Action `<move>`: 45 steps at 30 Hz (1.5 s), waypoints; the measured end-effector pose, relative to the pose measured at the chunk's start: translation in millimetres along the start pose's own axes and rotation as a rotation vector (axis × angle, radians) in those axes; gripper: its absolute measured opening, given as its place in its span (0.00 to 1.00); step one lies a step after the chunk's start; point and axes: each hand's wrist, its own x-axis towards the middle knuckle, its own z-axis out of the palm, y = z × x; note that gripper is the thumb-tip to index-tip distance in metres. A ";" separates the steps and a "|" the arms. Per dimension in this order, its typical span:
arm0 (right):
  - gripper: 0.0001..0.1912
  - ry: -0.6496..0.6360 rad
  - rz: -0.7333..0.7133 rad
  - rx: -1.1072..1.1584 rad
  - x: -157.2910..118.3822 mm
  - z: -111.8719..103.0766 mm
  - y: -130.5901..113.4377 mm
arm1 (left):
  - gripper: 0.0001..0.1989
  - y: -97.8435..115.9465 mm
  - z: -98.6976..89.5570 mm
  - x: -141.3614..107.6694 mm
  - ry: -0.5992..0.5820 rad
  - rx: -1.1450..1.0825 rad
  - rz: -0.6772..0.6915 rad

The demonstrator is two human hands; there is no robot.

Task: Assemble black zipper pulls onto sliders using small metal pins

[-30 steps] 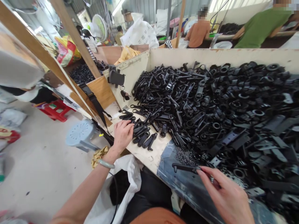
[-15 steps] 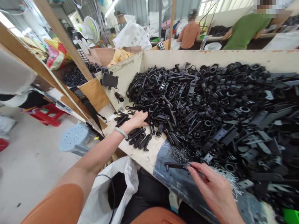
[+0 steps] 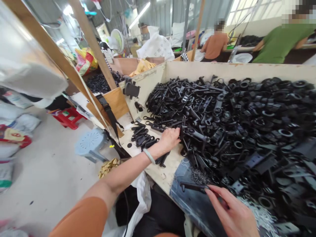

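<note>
My left hand [image 3: 170,141], with a pale bangle on the wrist, is closed at the left edge of a large heap of black plastic parts [image 3: 217,112]. A dark part shows at its fingertips, its far end mixed with the heap. Between the thumb and fingers of my right hand [image 3: 230,209] is a long black part [image 3: 194,187], held level over a dark blue mat [image 3: 182,176]. Several similar black parts [image 3: 142,136] lie in a row left of my left hand. Small dark pins [image 3: 199,176] are piled behind the held part.
Silvery metal pieces [image 3: 263,214] lie right of my right hand. A phone holder [image 3: 131,89] with keys hangs on the low wooden side wall. Left on the floor stand a blue stool [image 3: 91,143] and a red stool [image 3: 69,117]. Two people work in the back.
My left hand has moved right along the heap's edge, and more of the row of parts beside it shows. The view has shifted left. My right hand still holds the long black part.
</note>
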 end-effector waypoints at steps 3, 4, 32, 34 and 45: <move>0.28 -0.008 -0.022 -0.020 0.7 -3.3 1.2 | 0.21 20.8 4.3 -7.4 0.039 -0.052 -0.036; 0.28 -0.015 -0.030 -0.033 0.4 -4.9 1.9 | 0.22 23.2 4.8 -9.2 0.040 -0.072 -0.040; 0.27 -0.119 0.189 0.061 -24.6 -18.7 5.8 | 0.11 -97.2 -29.8 -91.2 0.123 0.118 -0.221; 0.25 -0.131 0.240 0.071 -22.7 -20.3 3.5 | 0.14 -93.4 -23.9 -98.1 0.180 0.088 -0.253; 0.17 -0.585 0.361 0.285 3.4 -48.8 -8.8 | 0.18 81.8 -16.7 -129.2 -0.617 -1.235 0.046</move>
